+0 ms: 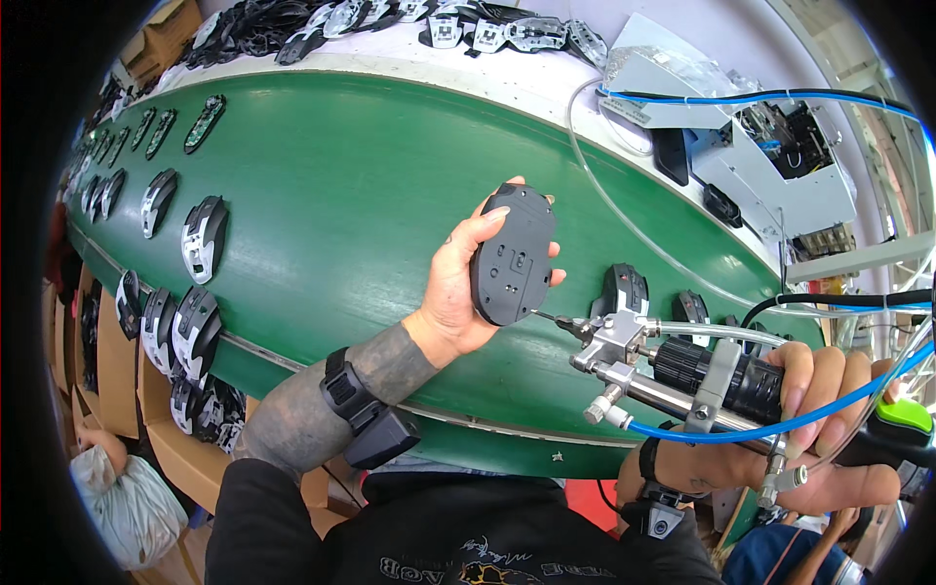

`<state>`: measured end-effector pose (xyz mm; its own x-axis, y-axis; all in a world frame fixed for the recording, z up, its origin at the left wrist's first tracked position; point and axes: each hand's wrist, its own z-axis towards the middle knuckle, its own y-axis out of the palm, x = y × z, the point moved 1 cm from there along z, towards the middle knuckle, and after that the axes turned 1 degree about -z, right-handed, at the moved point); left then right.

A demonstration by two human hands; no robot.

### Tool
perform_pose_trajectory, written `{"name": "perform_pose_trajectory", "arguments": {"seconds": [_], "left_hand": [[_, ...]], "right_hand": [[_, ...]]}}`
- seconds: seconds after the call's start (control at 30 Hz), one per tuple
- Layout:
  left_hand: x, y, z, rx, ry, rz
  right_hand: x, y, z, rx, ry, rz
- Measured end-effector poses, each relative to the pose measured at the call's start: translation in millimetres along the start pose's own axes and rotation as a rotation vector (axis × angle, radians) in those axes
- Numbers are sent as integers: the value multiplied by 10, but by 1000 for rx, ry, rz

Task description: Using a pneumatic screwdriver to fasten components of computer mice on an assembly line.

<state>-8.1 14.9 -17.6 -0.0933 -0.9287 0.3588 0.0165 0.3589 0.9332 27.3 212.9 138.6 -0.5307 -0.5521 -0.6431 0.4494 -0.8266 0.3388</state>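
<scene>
My left hand (454,283) grips a dark grey computer mouse (514,255), tilted with its underside facing me. The thumb lies along the near side, and fingertips show at the far edge. Fingers of my right hand (829,405) wrap round a black and metal air screwdriver (687,369) with a metal feed head and hoses on it. Its thin tip points left and reaches the mouse's lower right edge; whether it touches a screw hole cannot be made out. Just beyond the tool head, another mouse (624,289) rests on the green conveyor belt (370,185).
Mouse shells (203,239) and small circuit boards (205,124) sit in rows on the belt's left. Several assembled shells (195,327) stand at its near edge. A white metal machine (795,190) is at the far right. A blue hose (702,434) loops beside my right hand.
</scene>
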Motion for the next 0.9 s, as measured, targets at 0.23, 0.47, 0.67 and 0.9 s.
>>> {"name": "perform_pose_trajectory", "arguments": {"seconds": [0.23, 0.47, 0.67, 0.9], "left_hand": [[-11, 43, -35, -12, 17, -68], [4, -83, 14, 203, 73, 132], [-114, -74, -2, 169, -27, 91], [-162, -16, -12, 81, -76, 43]], "right_hand": [[159, 119, 30, -81, 44, 70], [-6, 22, 19, 13, 3, 35], [-98, 64, -41, 35, -53, -11], [83, 175, -13, 6, -1, 22]]}}
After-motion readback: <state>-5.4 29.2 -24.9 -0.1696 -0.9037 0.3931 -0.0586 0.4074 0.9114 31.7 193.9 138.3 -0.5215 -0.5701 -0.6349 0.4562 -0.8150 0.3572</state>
